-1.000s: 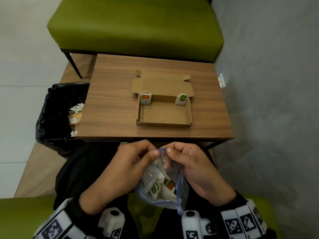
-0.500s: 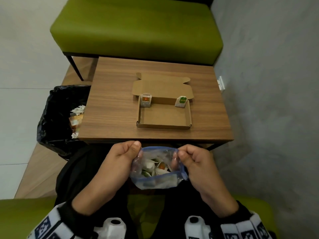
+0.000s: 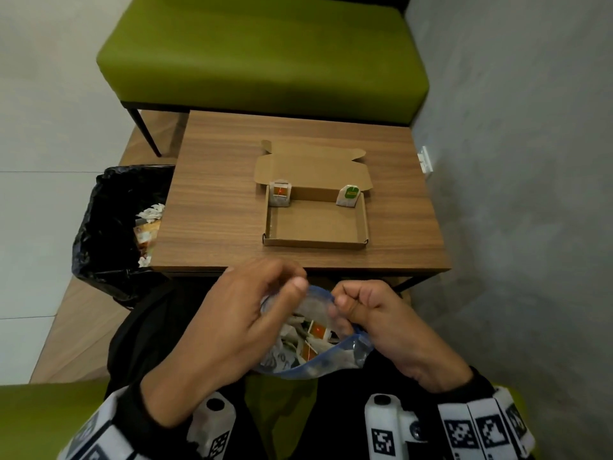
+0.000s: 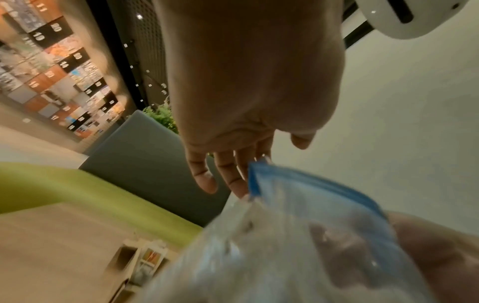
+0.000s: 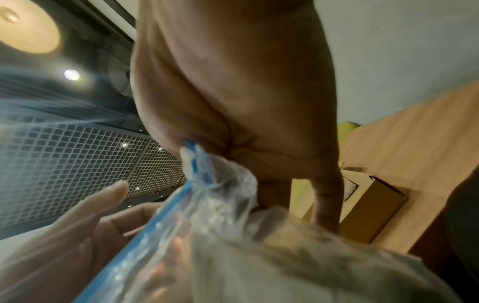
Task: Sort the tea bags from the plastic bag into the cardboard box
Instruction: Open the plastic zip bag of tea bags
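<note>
From the head view, low in the frame, the right hand (image 3: 391, 330) pinches the plastic bag (image 3: 335, 358) rim while the left hand (image 3: 232, 327) reaches loosely curled fingers into its mouth; the cardboard box (image 3: 315, 224) sits mid-frame on the desk (image 3: 215, 194) with two tea bags (image 3: 280, 193) upright at its back corners. In the left wrist view the left fingers (image 4: 204, 180) are fairly straight at the blue rim, gripping nothing visible. In the right wrist view the right hand clamps the bunched rim at centre, so I judge picking is underway; next, pinch one bag free.

I see my right hand (image 3: 391, 330) pinching the blue-rimmed clear plastic bag (image 3: 331, 360) of tea bags over my lap, my left hand (image 3: 232, 323) at its mouth. On the wooden table (image 3: 215, 200), the open brown cardboard box (image 3: 315, 242) holds an orange-labelled tea bag (image 3: 280, 193) and a green-labelled tea bag (image 3: 349, 195), each in a far corner.
</note>
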Tool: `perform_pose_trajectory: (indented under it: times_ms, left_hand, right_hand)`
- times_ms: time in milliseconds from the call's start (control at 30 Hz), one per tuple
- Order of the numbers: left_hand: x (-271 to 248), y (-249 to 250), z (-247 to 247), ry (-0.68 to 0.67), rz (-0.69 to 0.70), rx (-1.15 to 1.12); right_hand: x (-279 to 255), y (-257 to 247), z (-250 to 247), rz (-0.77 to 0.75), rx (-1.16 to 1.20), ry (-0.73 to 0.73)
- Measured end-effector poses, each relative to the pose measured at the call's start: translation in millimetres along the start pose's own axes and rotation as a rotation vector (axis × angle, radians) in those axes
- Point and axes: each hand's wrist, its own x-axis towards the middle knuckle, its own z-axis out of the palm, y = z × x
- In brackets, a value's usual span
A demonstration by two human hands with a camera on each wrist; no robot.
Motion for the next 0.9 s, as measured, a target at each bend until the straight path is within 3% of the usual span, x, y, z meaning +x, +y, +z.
perform_pose_trajectory:
  times_ms: [67, 167, 267, 333, 400, 467, 600, 733, 900]
  left_hand:
    - [3.9, 1.0, 4.8, -0.110, 0.035, 0.100]
    - [8.1, -3.4, 13.2, -0.159, -0.099, 0.004]
    - [10.2, -9.8, 20.4, -0.078, -0.257, -0.041]
    - [9.2, -13.4, 25.6, 0.031, -0.314, -0.025]
    - [7.5, -16.5, 29.4, 0.142, -0.322, -0.008]
    - [5.0, -17.6, 31.7, 0.206, -0.309, -0.037]
    - [2.3, -18.0, 33.3, 0.249, -0.298, -0.086]
    - [6.1, -28.7, 30.9, 0.269, -0.294, -0.007]
    - [14.6, -46.2, 27.9, 0.158, -0.383, 0.070]
  right_hand:
    - [1.0, -0.7, 1.0, -0.002, 0.000, -0.026]
    - [3.3, -0.5, 0.6, 0.002, -0.013, -0.037]
    - [9.4, 2.0, 2.3, -0.042, -0.176, 0.081]
    - [12.7, 6.6, 6.7, -0.101, -0.337, 0.261]
    - [11.6, 13.0, 11.8, -0.161, -0.597, 0.456]
    - [9.5, 14.5, 17.9, -0.191, -0.806, 0.560]
    - [11.2, 14.6, 22.0, -0.264, -0.849, 0.645]
    - [22.6, 17.9, 21.3, -0.210, -0.687, 0.601]
    - [36.0, 14.7, 20.5, 0.031, -0.076, 0.481]
